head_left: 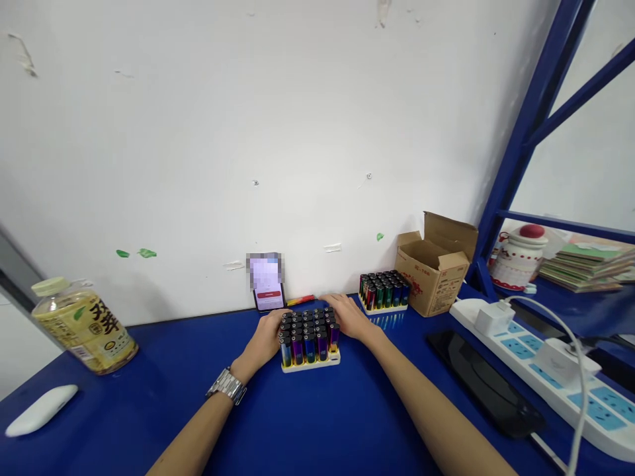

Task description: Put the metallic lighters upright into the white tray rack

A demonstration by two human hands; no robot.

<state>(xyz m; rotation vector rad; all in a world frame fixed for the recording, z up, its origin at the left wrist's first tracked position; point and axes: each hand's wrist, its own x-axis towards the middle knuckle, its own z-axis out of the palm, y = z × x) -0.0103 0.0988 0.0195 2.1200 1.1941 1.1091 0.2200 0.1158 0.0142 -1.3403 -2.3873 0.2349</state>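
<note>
A pale rack (pixel 311 365) stands on the blue table in front of me. Upright batteries (pixel 310 345) with black tops and purple, blue and gold bodies fill it in rows, and the front right slot holds none. My left hand (pixel 268 334) lies against the rack's left side, its fingers mostly hidden behind the batteries. Around the back right corner is my right hand (pixel 346 316), fingers stretched out and close to the batteries; whether they touch is unclear. A metal watch (pixel 227 386) circles my left wrist.
A second rack of batteries (pixel 384 291) stands beside an open cardboard box (pixel 436 264). Against the wall leans a lit phone (pixel 268 281), near a red and yellow stick (pixel 301 300). A bottle (pixel 86 325) and white mouse (pixel 42 410) sit left; a black phone (pixel 483 380) and power strip (pixel 546 370) right.
</note>
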